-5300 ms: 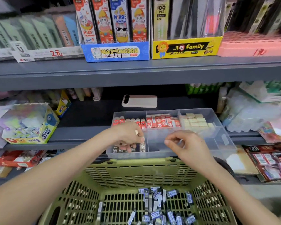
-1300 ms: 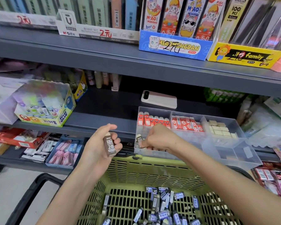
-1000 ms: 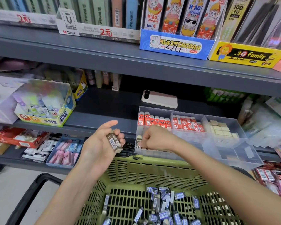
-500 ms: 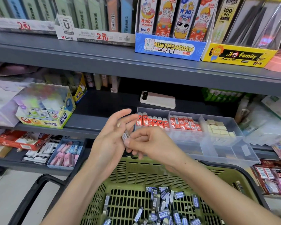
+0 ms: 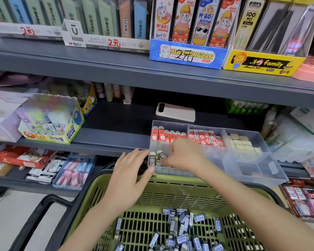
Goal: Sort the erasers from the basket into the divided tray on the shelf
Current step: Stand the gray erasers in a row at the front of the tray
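A clear divided tray (image 5: 252, 171) sits on the middle shelf, with red erasers (image 5: 168, 135) in its back left and back middle compartments and cream erasers (image 5: 242, 143) at the back right. My right hand (image 5: 184, 153) reaches into the front left compartment and pinches a dark 2B eraser (image 5: 162, 156) among the dark 2B erasers (image 5: 152, 159) standing there. My left hand (image 5: 130, 175) hovers with straight fingers beside the tray's left front corner, holding nothing. Below, the green basket (image 5: 170, 194) holds several dark and blue-labelled erasers (image 5: 181, 230).
A phone (image 5: 175, 112) lies on the shelf behind the tray. A glue-stick box (image 5: 51, 124) stands at the left. Boxes of pencils line the upper shelf (image 5: 152, 75). Packets fill the lower shelf left and right. The basket's black handle (image 5: 43, 211) sticks out at the left.
My right hand took the dark eraser from my left hand and carried it into the tray's front left compartment. My left hand, now without an eraser, has opened and dropped toward the basket's rim.
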